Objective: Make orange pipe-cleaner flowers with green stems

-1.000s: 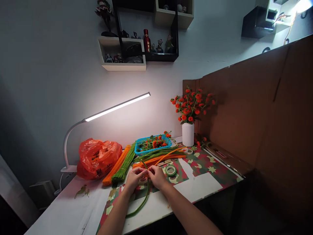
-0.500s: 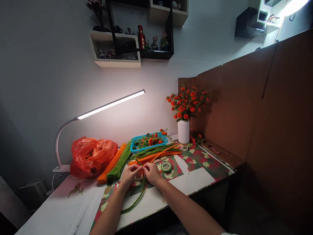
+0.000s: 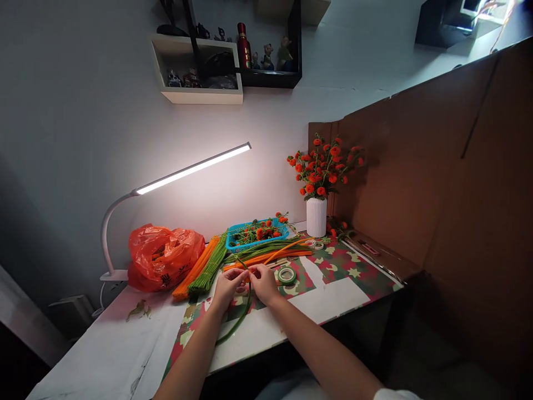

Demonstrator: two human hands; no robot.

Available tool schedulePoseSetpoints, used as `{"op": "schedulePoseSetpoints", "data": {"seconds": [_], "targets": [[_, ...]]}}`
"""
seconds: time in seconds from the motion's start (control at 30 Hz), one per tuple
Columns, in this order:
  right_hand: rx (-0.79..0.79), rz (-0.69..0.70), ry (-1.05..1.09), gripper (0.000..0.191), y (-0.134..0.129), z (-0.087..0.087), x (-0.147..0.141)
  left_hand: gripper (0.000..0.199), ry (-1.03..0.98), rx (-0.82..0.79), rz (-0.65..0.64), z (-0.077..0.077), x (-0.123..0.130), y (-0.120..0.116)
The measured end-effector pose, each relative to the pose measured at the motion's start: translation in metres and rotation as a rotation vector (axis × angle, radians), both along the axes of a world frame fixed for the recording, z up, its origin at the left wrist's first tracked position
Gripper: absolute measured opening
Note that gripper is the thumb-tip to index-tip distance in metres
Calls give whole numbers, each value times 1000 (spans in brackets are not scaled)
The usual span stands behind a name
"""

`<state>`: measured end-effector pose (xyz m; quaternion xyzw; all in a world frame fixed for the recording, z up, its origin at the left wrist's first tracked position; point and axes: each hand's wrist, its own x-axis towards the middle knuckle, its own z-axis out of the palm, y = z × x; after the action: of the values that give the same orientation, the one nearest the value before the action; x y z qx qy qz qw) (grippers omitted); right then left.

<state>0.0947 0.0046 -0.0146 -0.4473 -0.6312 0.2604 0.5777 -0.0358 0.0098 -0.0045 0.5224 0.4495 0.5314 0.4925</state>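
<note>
My left hand [image 3: 228,286] and my right hand [image 3: 263,283] meet over the front of the table, fingertips pinched close together. Between them they hold a long, thin green strip [image 3: 244,316]. One end sticks up past the fingers; the rest hangs below in a curve toward the table's front edge, partly behind my left forearm. Whether it is tape or a fuzzy stem I cannot tell. Just right of my right hand lies a roll of green tape [image 3: 287,276]. Behind the hands are orange stems [image 3: 254,260] and green stems [image 3: 272,245].
A blue basket [image 3: 228,243] of orange flowers stands behind, beside a white ribbed vase [image 3: 316,218]. At left are a red plastic bag [image 3: 164,258], a green stem bundle [image 3: 207,269] and a lamp [image 3: 194,168]. A brown cardboard panel [image 3: 416,183] bounds the right side.
The whole view has shifted slightly, so things sit a little higher and farther right. Both hands stay pinched together on the green strip, with little change in their grip.
</note>
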Motion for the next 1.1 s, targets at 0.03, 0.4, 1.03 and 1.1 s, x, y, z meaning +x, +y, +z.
{"op": "schedulePoseSetpoints", "data": {"seconds": [0.03, 0.4, 1.03, 1.1], "targets": [[11, -1, 15, 17, 0, 0, 0, 41, 1, 3, 14, 0, 1, 0], [-62, 6, 48, 16, -1, 4, 6, 43, 2, 1, -106, -7, -4, 2], [18, 38, -108, 12, -1, 3, 8, 45, 54, -5, -92, -3, -3, -4], [9, 40, -110, 10, 0, 3, 8, 46, 62, -3, -90, -1, -3, -6]]}}
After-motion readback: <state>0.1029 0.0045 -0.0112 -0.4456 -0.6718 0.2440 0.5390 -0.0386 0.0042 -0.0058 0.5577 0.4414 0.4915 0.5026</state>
